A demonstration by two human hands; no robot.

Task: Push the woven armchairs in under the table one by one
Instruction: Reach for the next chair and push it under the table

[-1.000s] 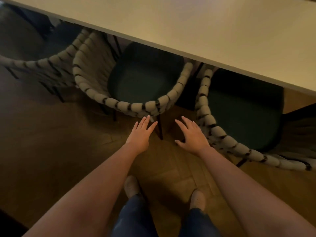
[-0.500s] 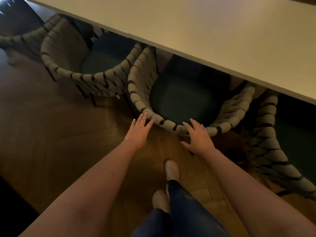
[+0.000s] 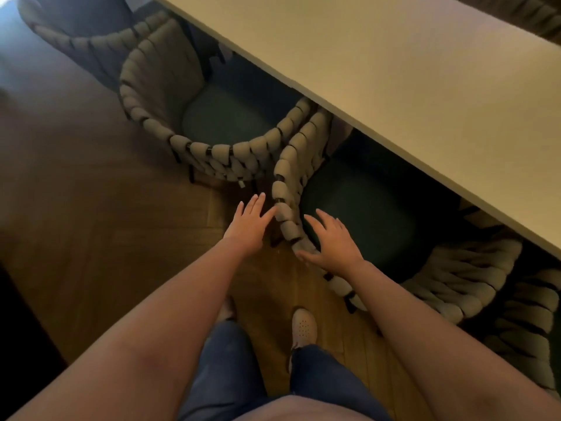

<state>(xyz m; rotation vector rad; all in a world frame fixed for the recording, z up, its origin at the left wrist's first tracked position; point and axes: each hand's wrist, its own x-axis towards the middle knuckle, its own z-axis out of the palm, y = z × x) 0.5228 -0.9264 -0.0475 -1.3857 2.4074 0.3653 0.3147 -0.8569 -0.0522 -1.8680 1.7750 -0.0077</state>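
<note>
Both hands hang flat and open with fingers spread, neither closed on anything; the left hand (image 3: 249,227) is over bare floor just outside the woven back rail of the nearer armchair (image 3: 358,220), its fingertips close to the rail, though contact cannot be told; the right hand (image 3: 332,241) reaches across the same rail, fingers over the dark seat cushion (image 3: 373,214) and thumb lying against or just beside the rope weave. The rail curves from between the hands away to the right, where it passes under the right forearm. The nearer armchair stands partly under the pale table (image 3: 394,74), the front of its seat hidden beneath the edge, the back and most of the cushion out in the open. A second armchair (image 3: 212,123) stands to the left, likewise partly under the table, its right arm touching or nearly touching the left arm of the nearer one; a third (image 3: 76,28) shows farther left, and part of another weave (image 3: 528,323) at the far right. The wooden floor (image 3: 106,223) lies below, with the person's shoes (image 3: 303,326) and jeans near the chair's back.

Step in hand, as judged: taking hold of the nearer armchair for its push. The next move calls for both palms set on the back rail, one at each side of its middle, and a level shove towards the table; the crowded arms of the two chairs may snag, so a straight line matters.
</note>
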